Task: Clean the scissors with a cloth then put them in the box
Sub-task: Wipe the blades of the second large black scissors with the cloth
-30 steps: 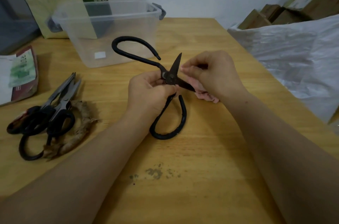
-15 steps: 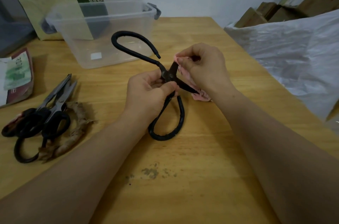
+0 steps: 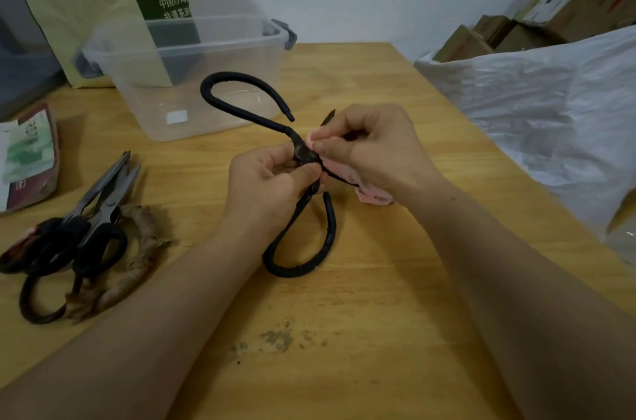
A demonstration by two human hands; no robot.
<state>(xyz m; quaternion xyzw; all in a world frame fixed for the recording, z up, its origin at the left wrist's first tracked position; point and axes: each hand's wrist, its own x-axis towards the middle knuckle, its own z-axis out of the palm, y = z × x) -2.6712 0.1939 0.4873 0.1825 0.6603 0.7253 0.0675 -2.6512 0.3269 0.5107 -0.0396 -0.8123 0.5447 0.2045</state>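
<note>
The left hand (image 3: pixel 275 185) grips the black scissors (image 3: pixel 299 247) at the pivot, thumb and fingers curled round the joint. The right hand (image 3: pixel 378 151) pinches a pink cloth (image 3: pixel 373 197) tight over the upper blade, just beside the pivot. The scissors are held open over the middle of the table (image 3: pixel 344 333). One big loop handle points back towards the box and the other towards the person.

On the far left lies a printed packet (image 3: pixel 27 158). Next to it a second and perhaps a third pair of scissors (image 3: pixel 99 199) rest on a frayed brown cord (image 3: pixel 137 247), untouched. Behind the work stands the clear plastic box (image 3: pixel 179 44), lid off; I can see nothing inside it. To the right, white plastic sheeting (image 3: pixel 533 110) spreads beside the table.

A second ago most of the upper blade stood bare, with the cloth bunched lower down by the other blade. Since then the right hand has brought the cloth up over that blade and drawn it in towards the joint. Only the blade tip (image 3: pixel 329 114) now shows above the fingers. The left hand has kept its hold at the pivot.

I take this as a wiping stroke along the upper blade, so the cleaning is under way but not done. The lower blade is mostly hidden under the cloth and hand, and I cannot tell if it is clean. The move to the box is yet to come.
</note>
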